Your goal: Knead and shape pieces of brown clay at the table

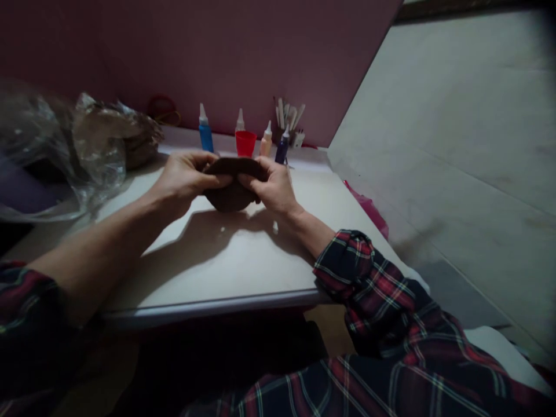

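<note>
Both hands grip a dark brown, flat, rounded piece (pixel 230 200), possibly clay, raised a little above the white table. My left hand (pixel 185 176) pinches its left side, thumb lying across the near face. On the opposite side my right hand (pixel 275 185) is closed on it the same way, with its thumb on the face near the middle. Most of the other fingers are hidden behind the piece. Its upper edge looks slightly bent. Small white bits (pixel 275 227) lie on the table below, in the shadow of the hands.
Behind the hands stand a blue bottle (pixel 205 136), a red cup (pixel 245 143), an orange bottle (pixel 266 143) and a dark blue bottle (pixel 282 146). Brushes or sticks (pixel 287 114) stand farther back. Clear plastic (pixel 98 147) wraps a brown lump at left. The table's front edge (pixel 208 307) is near me.
</note>
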Demonstrator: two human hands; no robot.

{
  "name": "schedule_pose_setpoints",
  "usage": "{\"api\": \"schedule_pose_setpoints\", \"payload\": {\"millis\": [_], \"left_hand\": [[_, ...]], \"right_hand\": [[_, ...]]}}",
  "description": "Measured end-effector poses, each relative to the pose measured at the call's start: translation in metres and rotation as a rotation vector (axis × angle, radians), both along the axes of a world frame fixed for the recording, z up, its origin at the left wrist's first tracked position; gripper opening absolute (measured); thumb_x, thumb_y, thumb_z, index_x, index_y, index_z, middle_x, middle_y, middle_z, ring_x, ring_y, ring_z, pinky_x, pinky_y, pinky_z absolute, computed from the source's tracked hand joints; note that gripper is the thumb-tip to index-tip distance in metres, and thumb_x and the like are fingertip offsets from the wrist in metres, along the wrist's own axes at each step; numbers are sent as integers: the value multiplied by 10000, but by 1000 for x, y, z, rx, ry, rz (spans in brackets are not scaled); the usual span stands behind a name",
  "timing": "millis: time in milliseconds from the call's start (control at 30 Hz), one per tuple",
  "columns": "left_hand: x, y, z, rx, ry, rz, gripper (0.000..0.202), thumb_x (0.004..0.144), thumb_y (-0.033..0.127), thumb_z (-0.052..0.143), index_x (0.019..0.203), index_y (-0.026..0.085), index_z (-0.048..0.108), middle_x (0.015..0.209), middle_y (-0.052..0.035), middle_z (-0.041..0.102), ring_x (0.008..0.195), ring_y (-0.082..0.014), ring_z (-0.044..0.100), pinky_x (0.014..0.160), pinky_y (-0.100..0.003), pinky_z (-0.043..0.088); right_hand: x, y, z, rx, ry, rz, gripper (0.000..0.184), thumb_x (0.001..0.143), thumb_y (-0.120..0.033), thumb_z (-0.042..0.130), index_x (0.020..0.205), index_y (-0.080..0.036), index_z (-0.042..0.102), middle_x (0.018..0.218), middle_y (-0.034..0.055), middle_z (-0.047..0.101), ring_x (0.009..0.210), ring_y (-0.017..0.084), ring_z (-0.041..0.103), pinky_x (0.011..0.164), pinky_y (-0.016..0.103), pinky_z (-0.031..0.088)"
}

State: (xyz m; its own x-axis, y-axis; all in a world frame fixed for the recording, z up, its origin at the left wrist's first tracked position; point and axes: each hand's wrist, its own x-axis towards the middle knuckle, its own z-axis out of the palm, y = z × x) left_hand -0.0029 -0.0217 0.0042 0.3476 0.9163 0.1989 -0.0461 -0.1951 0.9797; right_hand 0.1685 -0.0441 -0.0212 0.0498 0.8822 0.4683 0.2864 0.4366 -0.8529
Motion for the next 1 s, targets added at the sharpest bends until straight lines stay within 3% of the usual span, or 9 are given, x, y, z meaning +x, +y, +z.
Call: {"api": "schedule_pose_setpoints", "payload": {"millis": [100, 267, 400, 533, 667, 833, 1000], "left_hand": [[-1, 3, 3, -16, 12, 14, 202, 527, 177, 774, 708, 145, 691, 562, 36, 632, 510, -122, 563, 537, -253, 445], [-2, 9, 2, -76, -7, 44, 209, 487, 148, 767, 663, 123, 658, 542, 22, 613, 473, -112, 535, 480, -231, 396], [-3, 11, -2, -135, -137, 50, 282, 516, 173, 775, 762, 116, 651, 646, -3, 656, 562, -126, 586, 548, -237, 438], [-2, 7, 0, -163, -219, 24, 330, 501, 151, 776, 804, 114, 648, 698, -10, 662, 596, -129, 593, 575, -240, 451], [-3, 8, -1, -187, -150, -68, 418, 524, 179, 789, 925, 137, 675, 824, -40, 705, 706, -171, 639, 650, -268, 471], [-5, 15, -7, -186, -112, -53, 271, 573, 202, 770, 824, 128, 699, 727, -33, 702, 666, -177, 636, 666, -283, 464], [-3, 13, -7, -226, -229, -32, 349, 549, 167, 783, 887, 141, 703, 751, -22, 710, 685, -168, 638, 691, -281, 467]], "right_hand": [[-2, -4, 7, 5, 10, 7, 93, 725, -214, 677, 772, -176, 607, 687, -28, 555, 665, 113, 521, 639, 261, 473], [-5, -3, 9, -46, 109, 60, 177, 733, -276, 661, 870, -170, 624, 802, 6, 632, 749, 136, 577, 701, 265, 473], [-9, -1, 7, -129, 166, 51, 342, 751, -451, 648, 920, -161, 579, 739, 8, 619, 656, 131, 575, 583, 242, 462], [-10, -2, 5, -201, 224, 91, 312, 672, -370, 714, 864, -171, 571, 700, -14, 601, 626, 128, 561, 562, 239, 466], [-10, -3, 7, -193, 257, 109, 249, 644, -301, 719, 817, -169, 597, 679, -25, 585, 603, 116, 536, 567, 235, 451], [-12, -5, 9, -178, 217, 105, 255, 703, -366, 685, 841, -160, 622, 704, -3, 600, 633, 128, 547, 592, 247, 453], [-14, -4, 7, -159, 154, 62, 282, 739, -393, 675, 898, -167, 620, 766, 22, 639, 695, 154, 589, 658, 278, 485]]}}
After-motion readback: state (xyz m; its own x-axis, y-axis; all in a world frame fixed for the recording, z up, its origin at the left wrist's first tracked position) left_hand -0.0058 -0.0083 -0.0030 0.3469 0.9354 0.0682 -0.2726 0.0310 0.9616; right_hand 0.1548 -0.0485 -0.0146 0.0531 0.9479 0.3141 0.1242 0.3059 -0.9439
